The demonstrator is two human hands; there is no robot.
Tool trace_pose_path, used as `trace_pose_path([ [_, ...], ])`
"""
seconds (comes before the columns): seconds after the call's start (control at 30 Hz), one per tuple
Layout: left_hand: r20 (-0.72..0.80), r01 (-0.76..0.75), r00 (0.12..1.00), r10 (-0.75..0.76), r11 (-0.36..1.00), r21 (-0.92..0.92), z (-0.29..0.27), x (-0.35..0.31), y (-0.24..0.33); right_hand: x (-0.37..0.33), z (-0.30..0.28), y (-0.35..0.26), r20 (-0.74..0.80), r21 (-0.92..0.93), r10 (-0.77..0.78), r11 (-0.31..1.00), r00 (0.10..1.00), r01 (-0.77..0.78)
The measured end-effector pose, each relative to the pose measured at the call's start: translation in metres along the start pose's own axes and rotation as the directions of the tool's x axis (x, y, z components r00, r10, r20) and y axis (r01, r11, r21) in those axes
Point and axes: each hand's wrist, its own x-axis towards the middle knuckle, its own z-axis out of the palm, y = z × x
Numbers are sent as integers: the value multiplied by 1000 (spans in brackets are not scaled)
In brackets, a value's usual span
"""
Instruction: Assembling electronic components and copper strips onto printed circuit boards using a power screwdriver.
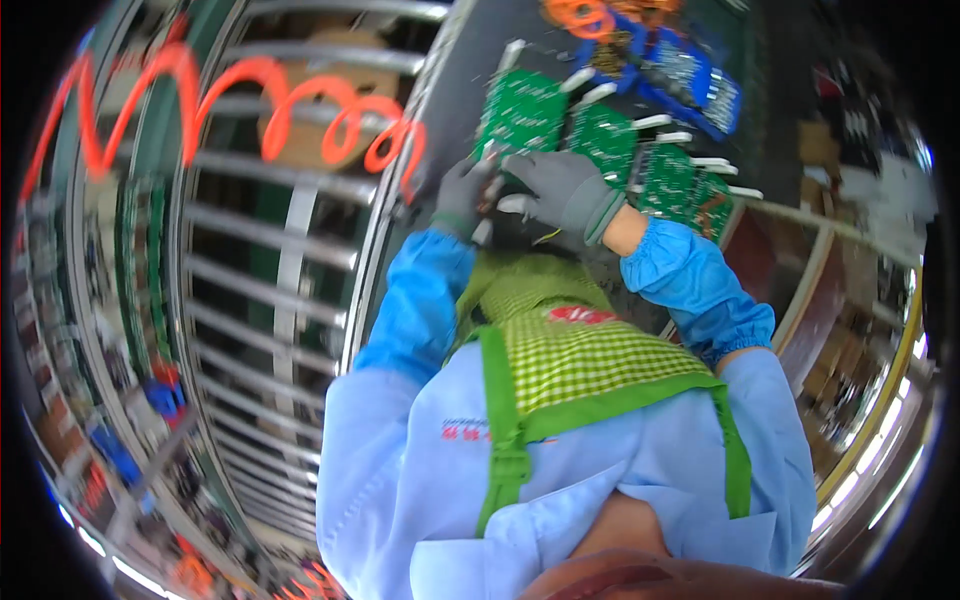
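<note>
Small dark-and-white piece between two gloved hands, just short of the nearest circuit board; motion blur hides its exact kind. Left hand: fingers bent toward the piece; whether they pinch it cannot be told. Right hand: fingers and thumb reach toward the same piece from the other side; contact is likewise uncertain. For sound handling, one hand should probably steady the piece while the other works with light fingertip pressure, both wrists clear of the neighbouring components. Beyond the hands, a slanting row of green printed circuit boards with white protruding parts lies on the dark work surface. Farther out: blue parts trays at the upper right; to the left, a roller conveyor, crossed above by an orange coiled hose.
</note>
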Motion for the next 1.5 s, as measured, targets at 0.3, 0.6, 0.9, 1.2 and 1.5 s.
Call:
trace_pose_path([
  [0.3,-99,55,994,-49,996,63,0,-5,3,-114,-132,250,-459,13,541,797,705,-603],
  [0.6,-158,-1,987,-1,1000,-15,-6,-10,-8,-175,-81,469,-159,-69,770,615,617,-785],
  [0.9,-218,-41,976,21,996,-85,15,-15,-6,-155,-36,503,-239,-12,760,620,605,-784],
  [1.2,-245,-66,969,47,995,-72,24,-18,-2,-122,-73,485,-224,348,519,833,825,-430],
  [1.5,-229,-48,973,28,995,-83,10,-14,-12,-53,-19,465,215,-358,472,852,855,-381],
])
